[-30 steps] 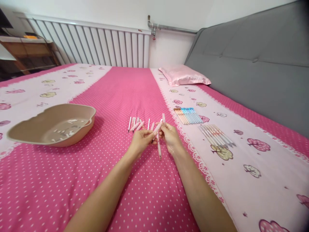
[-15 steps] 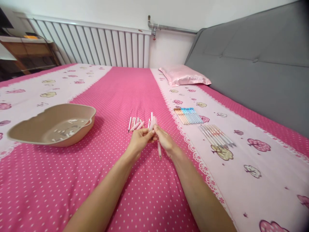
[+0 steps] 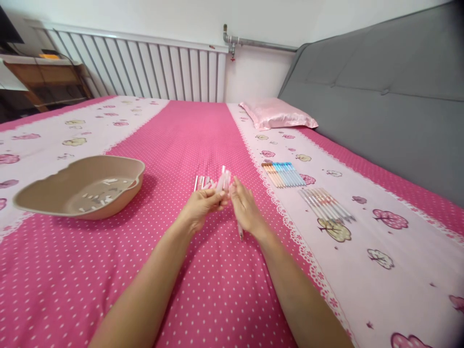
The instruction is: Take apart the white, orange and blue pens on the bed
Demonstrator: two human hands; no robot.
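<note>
Both my hands meet over the pink dotted bedspread [image 3: 108, 270]. My left hand [image 3: 198, 207] is closed around a pale pink pen barrel [image 3: 222, 179] that sticks up past its fingers. My right hand [image 3: 245, 209] is closed beside it, pinching the same pen, and a second pen [image 3: 239, 231] pokes out below it toward me. Just beyond my hands lies a small heap of loose pink and white pen parts [image 3: 203, 182].
A tan shallow bowl [image 3: 58, 186] with small white bits stands at the left. To the right lie a row of orange and blue pens [image 3: 283, 173] and a row of pale pens [image 3: 325, 204]. A pink pillow [image 3: 277, 113], grey headboard [image 3: 380, 92] and radiator [image 3: 145, 67] stand beyond.
My hands have drawn together and shifted slightly left. The pen in my left hand has swung from a slant to nearly upright, and the lower pen is now mostly hidden under my right hand.
</note>
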